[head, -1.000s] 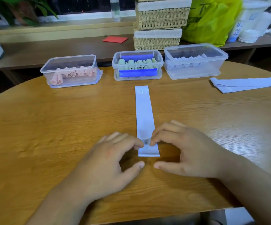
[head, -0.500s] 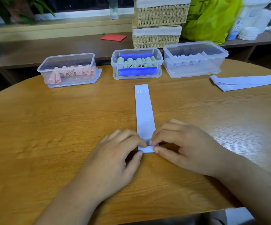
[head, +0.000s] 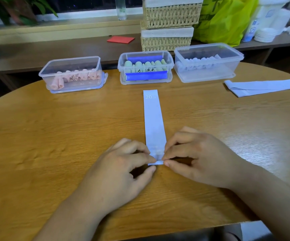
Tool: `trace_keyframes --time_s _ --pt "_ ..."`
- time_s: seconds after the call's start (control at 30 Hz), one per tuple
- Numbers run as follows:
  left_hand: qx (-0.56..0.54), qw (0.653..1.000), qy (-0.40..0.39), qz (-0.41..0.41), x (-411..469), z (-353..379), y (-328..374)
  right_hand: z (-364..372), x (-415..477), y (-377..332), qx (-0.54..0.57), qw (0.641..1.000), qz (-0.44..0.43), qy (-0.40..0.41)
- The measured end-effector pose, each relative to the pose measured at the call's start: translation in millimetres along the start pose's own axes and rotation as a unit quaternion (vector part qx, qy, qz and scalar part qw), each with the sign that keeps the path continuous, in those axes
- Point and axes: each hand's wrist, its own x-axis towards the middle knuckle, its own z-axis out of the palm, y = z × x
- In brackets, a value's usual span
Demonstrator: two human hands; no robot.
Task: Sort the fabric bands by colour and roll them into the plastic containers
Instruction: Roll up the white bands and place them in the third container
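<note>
A pale lilac fabric band (head: 153, 119) marked "20" lies flat down the middle of the wooden table (head: 36, 145). My left hand (head: 123, 171) and my right hand (head: 198, 157) pinch its near end from both sides, and that end is folded over into a small first turn. Three clear plastic containers stand at the back: the left container (head: 72, 74) holds pink rolls, the middle container (head: 145, 68) holds green rolls and has blue clips, the right container (head: 206, 62) holds lilac rolls. Further lilac bands (head: 266, 86) lie folded at the right.
Behind the table runs a low shelf with two stacked wicker baskets (head: 168, 25), a yellow-green bag (head: 224, 18), a red card (head: 120, 40), a bottle (head: 120, 8) and white cups (head: 264, 23). A plant (head: 15, 9) stands at the far left.
My thumbs came up under the band's near end and folded it forward into a first small turn. The visible flat band has grown shorter at my end. The camera view shifted slightly.
</note>
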Motion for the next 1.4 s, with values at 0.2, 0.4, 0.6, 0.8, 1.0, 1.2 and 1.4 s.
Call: trace_keyframes --time_s 0.2,0.4,0.6,0.8,1.0,1.2,1.4 --pt "0.037 0.999 0.014 0.003 0 2 2 1 0 1 -0.022 1.0 0.003 0.016" --pt "0.063 0.998 -0.008 -0.016 1 2 1 2 0 2 -0.041 0.999 0.002 0.026" --pt "0.093 0.994 -0.037 -0.032 0 1 3 1 0 0 -0.054 0.998 -0.033 0.029" --pt "0.123 0.989 -0.069 -0.045 2 0 8 5 0 2 -0.065 0.997 -0.031 0.028" --pt "0.097 0.992 -0.055 -0.062 3 -2 8 5 1 1 -0.084 0.995 -0.029 0.037" --pt "0.097 0.991 -0.093 -0.028 3 -2 11 7 3 2 -0.079 0.996 -0.026 0.036" --pt "0.107 0.988 -0.106 -0.044 5 0 10 6 2 2 -0.06 0.997 -0.026 0.031"
